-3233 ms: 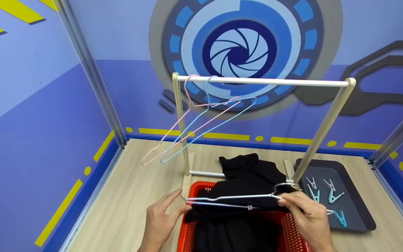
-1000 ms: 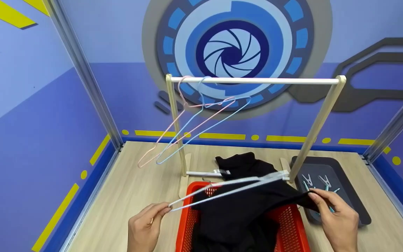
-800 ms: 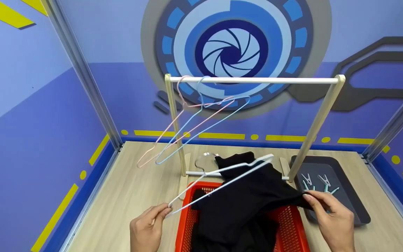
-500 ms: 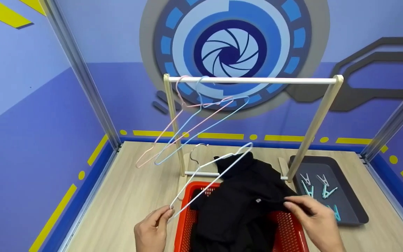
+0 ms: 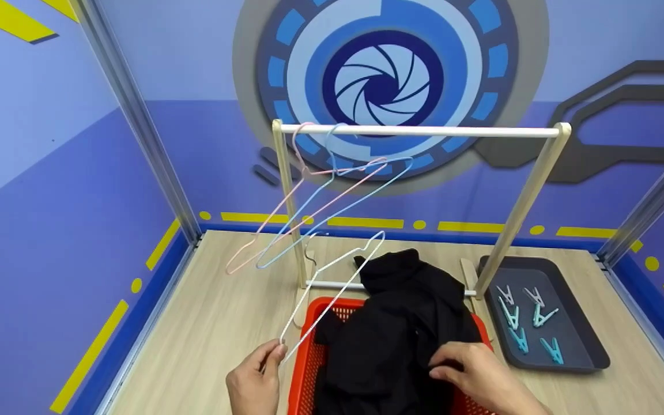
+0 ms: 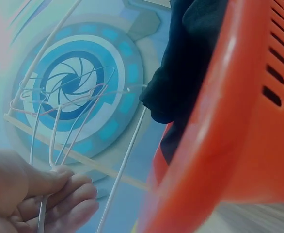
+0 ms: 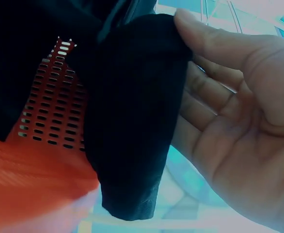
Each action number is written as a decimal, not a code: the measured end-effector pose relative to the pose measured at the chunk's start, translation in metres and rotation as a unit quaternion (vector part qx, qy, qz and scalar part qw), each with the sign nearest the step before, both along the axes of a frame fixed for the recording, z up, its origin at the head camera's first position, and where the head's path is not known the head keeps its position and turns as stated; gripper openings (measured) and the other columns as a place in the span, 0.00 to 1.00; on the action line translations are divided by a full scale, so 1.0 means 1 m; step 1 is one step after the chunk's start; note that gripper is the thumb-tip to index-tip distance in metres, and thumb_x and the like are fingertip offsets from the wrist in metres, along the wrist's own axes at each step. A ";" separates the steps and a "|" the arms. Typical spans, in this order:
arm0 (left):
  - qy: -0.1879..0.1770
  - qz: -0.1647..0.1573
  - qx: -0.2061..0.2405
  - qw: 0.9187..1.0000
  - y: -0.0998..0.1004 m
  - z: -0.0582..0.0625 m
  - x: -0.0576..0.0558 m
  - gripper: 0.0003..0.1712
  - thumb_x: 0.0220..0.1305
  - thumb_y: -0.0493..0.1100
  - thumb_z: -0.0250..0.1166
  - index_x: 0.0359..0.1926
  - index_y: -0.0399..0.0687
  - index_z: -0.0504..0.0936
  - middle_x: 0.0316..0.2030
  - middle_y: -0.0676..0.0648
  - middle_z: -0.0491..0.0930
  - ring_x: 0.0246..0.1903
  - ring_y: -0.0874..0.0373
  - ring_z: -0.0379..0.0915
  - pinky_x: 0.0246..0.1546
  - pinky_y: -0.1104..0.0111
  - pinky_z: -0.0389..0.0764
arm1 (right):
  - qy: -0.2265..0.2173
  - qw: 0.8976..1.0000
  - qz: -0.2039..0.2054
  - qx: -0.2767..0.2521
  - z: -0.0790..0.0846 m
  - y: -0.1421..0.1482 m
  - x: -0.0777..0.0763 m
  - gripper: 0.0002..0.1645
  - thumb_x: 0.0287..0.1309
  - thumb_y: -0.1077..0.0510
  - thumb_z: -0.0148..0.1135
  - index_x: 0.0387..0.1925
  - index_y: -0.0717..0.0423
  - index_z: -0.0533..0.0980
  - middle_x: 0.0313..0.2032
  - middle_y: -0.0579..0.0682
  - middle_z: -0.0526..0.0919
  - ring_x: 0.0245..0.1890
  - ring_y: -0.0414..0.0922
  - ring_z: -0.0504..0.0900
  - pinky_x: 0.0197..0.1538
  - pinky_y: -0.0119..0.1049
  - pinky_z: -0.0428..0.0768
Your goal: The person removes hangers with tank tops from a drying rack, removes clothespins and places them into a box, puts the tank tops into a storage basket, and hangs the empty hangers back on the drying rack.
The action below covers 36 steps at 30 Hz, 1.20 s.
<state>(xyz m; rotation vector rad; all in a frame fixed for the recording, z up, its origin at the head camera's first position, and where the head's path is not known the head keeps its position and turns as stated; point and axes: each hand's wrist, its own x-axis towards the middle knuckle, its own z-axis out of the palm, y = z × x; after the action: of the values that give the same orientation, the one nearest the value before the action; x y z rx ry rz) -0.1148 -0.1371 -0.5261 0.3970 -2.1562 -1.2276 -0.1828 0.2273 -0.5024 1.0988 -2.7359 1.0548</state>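
Note:
My left hand point(image 5: 256, 374) pinches the white wire hanger point(image 5: 332, 302) by one lower corner. The hanger slants up and away, its metal hook toward the rack, apart from the cloth at its far end. My right hand point(image 5: 476, 369) pinches an edge of the black garment point(image 5: 389, 334), which is heaped over the red basket point(image 5: 302, 374). In the right wrist view, a fold of black fabric point(image 7: 132, 107) hangs between the thumb and fingers. The left wrist view has the left hand point(image 6: 40, 199) around the wire, beside the basket rim.
Behind the basket stands a rack with a white rail point(image 5: 424, 131) and wooden posts. A pink hanger point(image 5: 277, 210) and a blue hanger point(image 5: 309, 204) hang at its left end. To the right lies a dark grey tray point(image 5: 583, 340) holding several clothes pegs point(image 5: 552, 350).
My right hand released the hanger, took hold of the garment and lately moved left and down with it. The hanger, now in the left hand alone, has swung up and left.

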 end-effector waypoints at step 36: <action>-0.046 0.011 -0.015 0.999 -0.001 -0.006 -0.001 0.05 0.61 0.36 0.79 0.39 0.44 0.94 0.32 0.50 0.91 0.29 0.60 0.84 0.29 0.68 0.83 | -0.006 0.987 -0.160 0.023 -0.031 -0.027 -0.099 0.23 0.62 0.55 0.79 0.54 0.63 0.85 0.53 0.61 0.88 0.55 0.61 0.85 0.59 0.58 0.81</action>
<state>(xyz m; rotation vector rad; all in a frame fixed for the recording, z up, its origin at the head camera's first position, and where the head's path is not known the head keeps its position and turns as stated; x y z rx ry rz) -0.1161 -0.1383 -0.5317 0.4703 -2.2391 -1.1841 -0.2815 0.2007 -0.5337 0.6241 -2.8271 0.9575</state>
